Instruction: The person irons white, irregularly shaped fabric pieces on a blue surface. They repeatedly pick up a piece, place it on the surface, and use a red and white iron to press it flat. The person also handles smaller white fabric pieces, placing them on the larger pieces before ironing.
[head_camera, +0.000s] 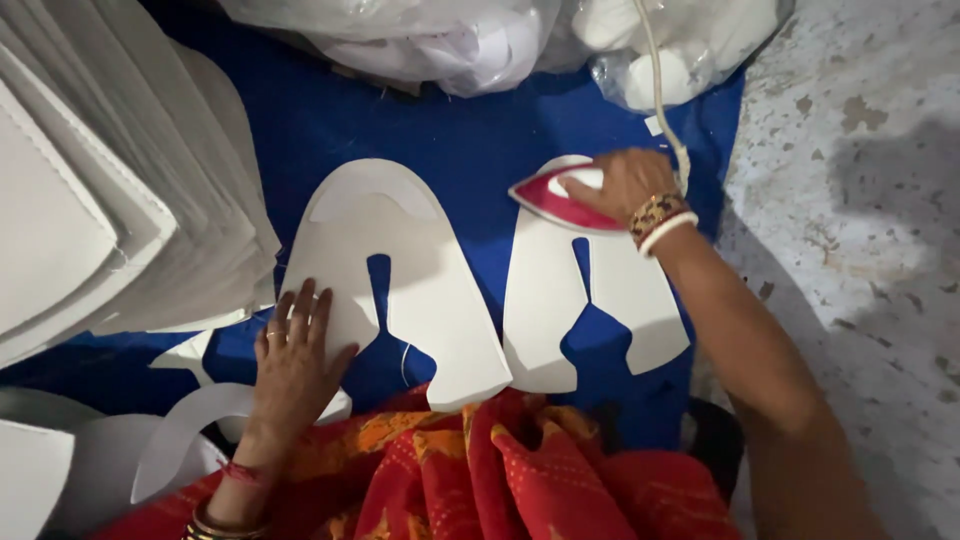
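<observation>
Two white cut-out pieces with arched tops and two legs lie side by side on a blue cloth (470, 130). My left hand (297, 352) rests flat, fingers spread, on the lower left leg of the left white piece (400, 260). My right hand (625, 182) grips the handle of a red and white iron (556, 198), which sits on the top of the right white piece (600, 300). The iron's white cord (655, 70) runs up and away from it.
A tall fanned stack of white pieces (110, 190) fills the left side. Clear plastic bags of white material (480, 35) lie at the top. Loose curved white offcuts (185, 425) sit at lower left. Red patterned fabric (520, 470) covers my lap. Rough grey floor (860, 200) lies on the right.
</observation>
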